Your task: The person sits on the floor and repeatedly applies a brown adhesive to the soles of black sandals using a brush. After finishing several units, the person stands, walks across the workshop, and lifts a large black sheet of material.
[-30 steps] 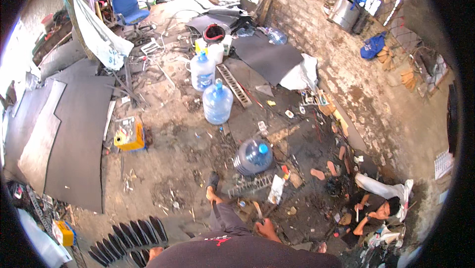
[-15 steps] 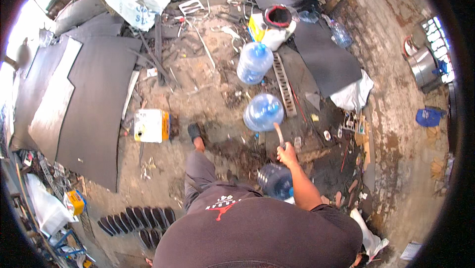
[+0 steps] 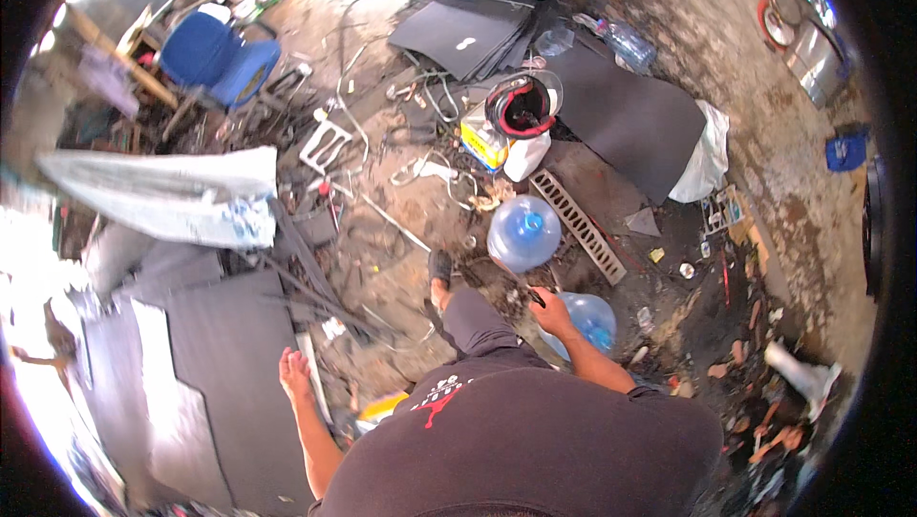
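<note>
Right hand has dropped onto the nearer water jug, gripping its top.

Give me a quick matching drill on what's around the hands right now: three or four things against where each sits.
Things:
1. right hand
2. left hand
3. helmet
4. blue chair

Places:
A. far left, by the clutter
B. on top of the near water jug
C. open, over bare ground, holding nothing
D. on the yellow can, beyond the far water jug

Pairs: 1-B, 2-C, 3-D, 4-A
</note>
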The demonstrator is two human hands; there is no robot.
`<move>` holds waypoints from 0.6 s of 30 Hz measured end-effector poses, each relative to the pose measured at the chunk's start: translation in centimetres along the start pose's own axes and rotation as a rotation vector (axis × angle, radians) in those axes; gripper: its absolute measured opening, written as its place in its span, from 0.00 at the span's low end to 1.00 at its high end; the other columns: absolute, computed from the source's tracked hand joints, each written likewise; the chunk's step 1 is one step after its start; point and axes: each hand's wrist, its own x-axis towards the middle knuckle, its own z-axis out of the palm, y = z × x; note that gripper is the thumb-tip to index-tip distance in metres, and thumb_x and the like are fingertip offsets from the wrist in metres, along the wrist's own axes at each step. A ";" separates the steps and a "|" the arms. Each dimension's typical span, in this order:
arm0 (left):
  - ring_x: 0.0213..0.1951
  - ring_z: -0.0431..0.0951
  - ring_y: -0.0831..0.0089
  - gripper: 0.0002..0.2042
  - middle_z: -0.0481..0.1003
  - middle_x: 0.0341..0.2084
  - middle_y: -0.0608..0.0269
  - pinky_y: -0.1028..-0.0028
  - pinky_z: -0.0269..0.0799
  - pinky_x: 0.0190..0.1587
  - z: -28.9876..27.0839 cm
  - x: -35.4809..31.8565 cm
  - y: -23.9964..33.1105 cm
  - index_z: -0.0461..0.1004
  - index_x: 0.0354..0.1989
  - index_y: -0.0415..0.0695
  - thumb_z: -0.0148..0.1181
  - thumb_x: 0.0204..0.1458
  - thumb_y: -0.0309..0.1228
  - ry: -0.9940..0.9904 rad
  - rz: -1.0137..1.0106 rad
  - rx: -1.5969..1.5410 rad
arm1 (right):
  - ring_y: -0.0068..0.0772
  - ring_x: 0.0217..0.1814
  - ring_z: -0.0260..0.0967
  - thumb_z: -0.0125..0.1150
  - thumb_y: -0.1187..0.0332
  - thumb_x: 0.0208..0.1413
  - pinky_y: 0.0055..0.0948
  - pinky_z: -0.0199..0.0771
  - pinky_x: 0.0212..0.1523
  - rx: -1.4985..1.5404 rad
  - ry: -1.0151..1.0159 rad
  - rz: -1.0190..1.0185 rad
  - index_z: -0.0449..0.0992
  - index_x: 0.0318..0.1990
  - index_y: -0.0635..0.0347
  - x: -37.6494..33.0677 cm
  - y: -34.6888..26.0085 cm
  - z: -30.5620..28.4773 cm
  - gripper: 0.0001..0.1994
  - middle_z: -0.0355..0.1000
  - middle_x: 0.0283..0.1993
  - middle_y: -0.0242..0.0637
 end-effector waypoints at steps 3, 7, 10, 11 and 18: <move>0.39 0.77 0.74 0.21 0.77 0.43 0.65 0.70 0.72 0.40 6.3 10.5 7.0 0.69 0.62 0.48 0.53 0.65 0.45 -0.129 0.059 0.159 | 0.53 0.55 0.73 0.58 0.63 0.55 0.41 0.71 0.55 0.057 0.036 0.144 0.72 0.59 0.57 8.8 -3.0 1.3 0.23 0.75 0.53 0.50; 0.34 0.78 0.69 0.20 0.78 0.36 0.64 0.66 0.74 0.35 9.0 20.8 3.4 0.74 0.54 0.46 0.51 0.64 0.48 -0.460 -0.051 0.181 | 0.55 0.53 0.73 0.57 0.63 0.57 0.43 0.72 0.53 0.152 0.044 -0.025 0.70 0.60 0.59 26.1 -9.5 3.2 0.23 0.76 0.52 0.50; 0.35 0.78 0.62 0.19 0.79 0.35 0.61 0.61 0.74 0.36 15.0 24.1 3.1 0.75 0.52 0.46 0.49 0.64 0.47 -0.477 -0.109 0.800 | 0.45 0.42 0.77 0.57 0.63 0.58 0.40 0.75 0.45 0.326 0.134 0.105 0.70 0.59 0.62 35.6 -18.5 0.7 0.22 0.78 0.44 0.48; 0.35 0.78 0.61 0.19 0.79 0.36 0.60 0.60 0.74 0.37 18.0 25.9 5.0 0.75 0.51 0.46 0.49 0.63 0.47 -0.519 -0.186 0.769 | 0.42 0.39 0.77 0.57 0.63 0.58 0.39 0.75 0.43 0.409 0.157 0.108 0.70 0.58 0.63 38.8 -20.0 0.3 0.22 0.78 0.42 0.47; 0.36 0.79 0.55 0.17 0.80 0.36 0.57 0.54 0.73 0.39 42.9 51.1 20.3 0.76 0.49 0.46 0.49 0.62 0.44 -0.794 -0.154 0.990 | 0.54 0.50 0.75 0.56 0.60 0.60 0.43 0.73 0.50 0.480 0.303 0.331 0.70 0.59 0.64 62.4 -20.8 -2.2 0.22 0.77 0.48 0.55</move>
